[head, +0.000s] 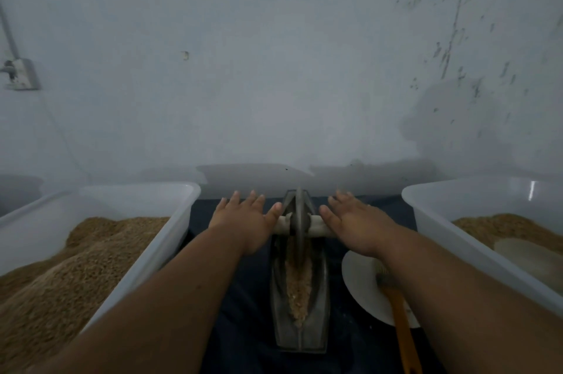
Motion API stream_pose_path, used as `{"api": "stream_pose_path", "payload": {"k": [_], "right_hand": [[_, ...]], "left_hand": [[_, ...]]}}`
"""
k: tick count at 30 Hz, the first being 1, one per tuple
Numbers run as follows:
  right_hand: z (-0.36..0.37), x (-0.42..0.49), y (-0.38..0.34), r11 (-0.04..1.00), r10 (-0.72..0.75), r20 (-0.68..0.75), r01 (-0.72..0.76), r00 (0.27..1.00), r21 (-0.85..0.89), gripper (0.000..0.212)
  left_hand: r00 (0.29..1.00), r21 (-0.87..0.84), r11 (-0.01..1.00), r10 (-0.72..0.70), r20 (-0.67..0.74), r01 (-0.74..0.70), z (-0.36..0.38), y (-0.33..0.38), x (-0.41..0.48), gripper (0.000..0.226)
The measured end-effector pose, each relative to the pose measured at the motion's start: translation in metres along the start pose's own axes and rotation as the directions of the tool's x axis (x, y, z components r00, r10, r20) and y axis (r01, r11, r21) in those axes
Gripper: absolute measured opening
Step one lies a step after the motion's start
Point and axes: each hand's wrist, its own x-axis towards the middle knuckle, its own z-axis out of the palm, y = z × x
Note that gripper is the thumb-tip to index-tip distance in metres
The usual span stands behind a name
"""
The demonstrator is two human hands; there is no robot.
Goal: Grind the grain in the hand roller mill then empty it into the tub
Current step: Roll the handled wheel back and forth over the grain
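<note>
1. The left hand (243, 218) is laid flat, fingers straight and spread apart, and pressed on the left end of the wooden axle (282, 225); nothing is gripped.
2. The right hand (356, 221) is held the same way, fingers straight, on the right end of the axle.
3. The axle is passed through the metal wheel (299, 215), which stands upright between the two hands.
4. The wheel is seated at the far end of the trough (320, 303) of the hand roller mill. The trough is laid at the middle of the surface (243, 328), lengthwise from near edge to far edge.
5. Crushed grain (300, 291) is spread along the groove on the near side of the wheel.
6. A white plate (359, 282) is set just right of the trough, partly under the right forearm. A brush (402, 322) with an orange handle is laid on it, handle toward the near edge.
7. The left tub (170, 251) at the left edge is heaped with brown whole grain (76, 267).
8. The right tub (435, 227) at the right edge holds brown material and a paler patch; neither can be identified.
</note>
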Motion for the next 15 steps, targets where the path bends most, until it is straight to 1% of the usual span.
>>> {"api": "stream_pose_path", "payload": {"k": [2,4,6,8,10,11,13,15], "right_hand": [[-0.001,-0.011,-0.003,1.000,-0.015,0.014,0.015,1.000,0.004,0.076],[-0.004,-0.028,-0.010,0.999,-0.032,0.008,0.032,0.999,-0.020,0.079],[-0.009,-0.049,-0.018,0.998,-0.041,-0.006,0.040,0.999,-0.051,0.084],[-0.012,-0.071,-0.024,0.997,-0.064,-0.033,0.062,0.997,-0.053,0.088],[-0.015,-0.092,-0.029,0.995,-0.100,-0.056,0.099,0.993,-0.016,0.084],[-0.017,-0.101,-0.030,0.994,-0.112,-0.061,0.112,0.992,0.007,0.080],[-0.021,-0.115,-0.031,0.992,-0.115,-0.066,0.118,0.991,0.040,0.074],[-0.024,-0.120,-0.032,0.992,-0.108,-0.060,0.112,0.992,0.053,0.074]], "left_hand": [[0.999,0.048,0.998,0.039,-0.001,-0.038,-0.001,0.002,-0.014,0.061],[0.999,0.028,0.999,0.044,-0.007,-0.044,-0.002,0.003,-0.033,0.062],[1.000,-0.020,1.000,0.020,-0.019,-0.021,-0.005,0.004,-0.057,0.072],[0.998,-0.002,1.000,0.030,-0.047,-0.030,-0.009,0.006,-0.083,0.085],[0.995,0.012,0.999,0.054,-0.086,-0.053,-0.015,0.008,-0.108,0.103],[0.993,0.015,0.998,0.064,-0.104,-0.063,-0.018,0.009,-0.118,0.108],[0.988,0.014,0.997,0.079,-0.135,-0.078,-0.022,0.010,-0.132,0.111],[0.987,-0.008,0.996,0.087,-0.134,-0.089,-0.024,0.008,-0.136,0.109]]}}
